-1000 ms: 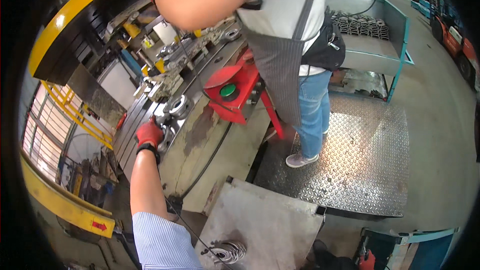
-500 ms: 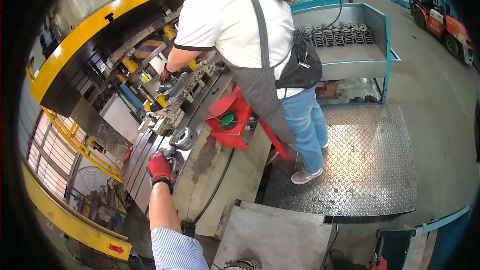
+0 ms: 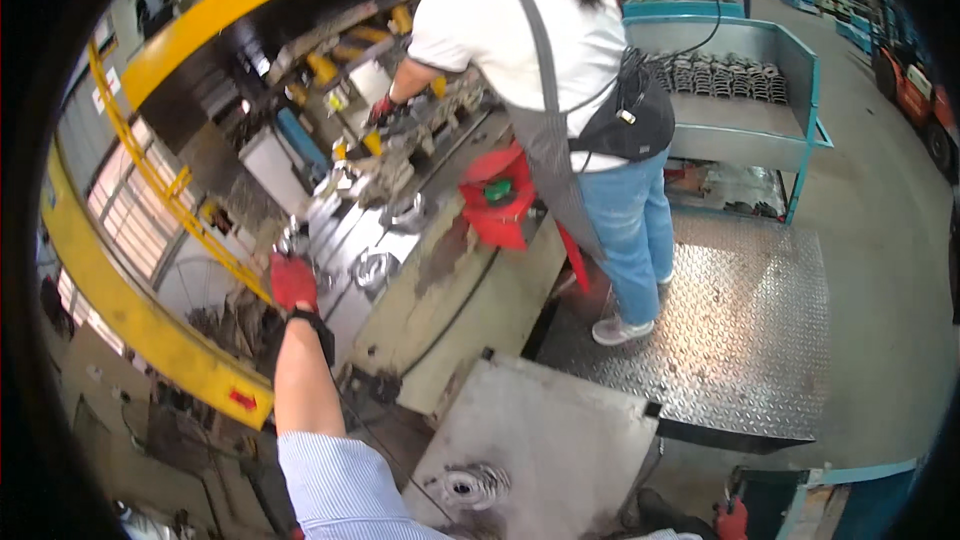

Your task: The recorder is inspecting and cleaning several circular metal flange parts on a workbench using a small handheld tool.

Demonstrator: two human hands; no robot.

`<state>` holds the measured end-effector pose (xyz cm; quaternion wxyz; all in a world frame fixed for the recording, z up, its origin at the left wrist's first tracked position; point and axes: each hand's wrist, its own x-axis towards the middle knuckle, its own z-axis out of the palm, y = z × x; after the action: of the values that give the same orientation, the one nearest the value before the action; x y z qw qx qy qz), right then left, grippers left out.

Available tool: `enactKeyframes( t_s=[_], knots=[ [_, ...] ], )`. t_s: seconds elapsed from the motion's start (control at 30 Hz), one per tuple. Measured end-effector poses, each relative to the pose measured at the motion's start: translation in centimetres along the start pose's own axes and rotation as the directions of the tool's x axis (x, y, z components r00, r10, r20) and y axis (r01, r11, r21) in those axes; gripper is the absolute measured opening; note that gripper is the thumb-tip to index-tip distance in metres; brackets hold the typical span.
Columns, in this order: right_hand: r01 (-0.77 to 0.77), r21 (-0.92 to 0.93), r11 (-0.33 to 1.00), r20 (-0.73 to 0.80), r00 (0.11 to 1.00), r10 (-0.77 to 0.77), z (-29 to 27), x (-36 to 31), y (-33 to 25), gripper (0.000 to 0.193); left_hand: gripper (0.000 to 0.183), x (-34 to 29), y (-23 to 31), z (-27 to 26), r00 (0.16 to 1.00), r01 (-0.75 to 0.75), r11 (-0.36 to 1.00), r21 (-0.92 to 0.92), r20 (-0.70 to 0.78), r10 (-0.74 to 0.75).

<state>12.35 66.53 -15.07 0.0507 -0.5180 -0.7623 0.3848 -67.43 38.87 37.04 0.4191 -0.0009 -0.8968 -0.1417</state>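
My left hand (image 3: 293,282), in a red glove, reaches out to the press table's left side. Its fingers are closed on a small shiny metal part (image 3: 291,237), whose shape is blurred and partly hidden by the glove. To the right of it on the press table (image 3: 335,230) lie a curved metal casting (image 3: 374,270) and, farther back, another curved casting (image 3: 405,213). At the bottom right edge, my right hand (image 3: 732,518), also red-gloved, is beside a teal bin (image 3: 870,500). Its fingers are too small and cut off to read.
A co-worker (image 3: 560,70) stands at the press on a checkered steel platform (image 3: 740,320), reaching into the tooling. Before me is a grey metal table (image 3: 560,440) with stacked metal rings (image 3: 470,486). A red box (image 3: 497,202), a teal cart (image 3: 740,125) of parts and yellow rails (image 3: 150,310) surround the press.
My left hand has moved left, away from the castings on the press table, with a metal part. My view has shifted, showing more of the ring stack. The co-worker still reaches into the press.
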Motion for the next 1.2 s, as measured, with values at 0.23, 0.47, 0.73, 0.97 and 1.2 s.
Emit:
enactKeyframes(
  t_s=[0.23, 0.47, 0.73, 0.97, 1.2],
  knots=[
    [0.267, 0.067, 0.961, -0.019, 0.964, -0.266, -3.0, 2.3, -11.1, 0.027, 0.035, -3.7, -3.2, -4.4, 0.995, -0.089, 0.954, -0.286, -0.078, 0.070],
    [0.363, 0.131, 0.922, 0.153, 0.912, -0.381, -1.5, 3.6, -11.9, 0.022, 0.038, -28.7, 0.3, -12.7, 0.653, 0.739, 0.044, -0.672, 0.699, -0.291],
    [0.341, 0.179, 0.923, 0.306, 0.872, -0.381, -0.6, 2.9, -11.8, 0.025, 0.033, -55.6, 2.5, -15.1, 0.264, 0.883, -0.302, -0.360, 0.911, -0.316],
    [0.356, 0.112, 0.928, 0.201, 0.906, -0.372, -3.4, 1.2, -13.0, 0.021, 0.032, -66.0, 1.0, -9.3, 0.186, 0.748, -0.498, -0.439, 0.859, -0.477],
    [0.402, 0.115, 0.909, 0.170, 0.893, -0.416, -3.0, 2.1, -10.7, 0.022, 0.016, -66.0, 1.0, -10.9, 0.236, 0.950, -0.131, -0.284, 0.926, -0.295]
  ],
)
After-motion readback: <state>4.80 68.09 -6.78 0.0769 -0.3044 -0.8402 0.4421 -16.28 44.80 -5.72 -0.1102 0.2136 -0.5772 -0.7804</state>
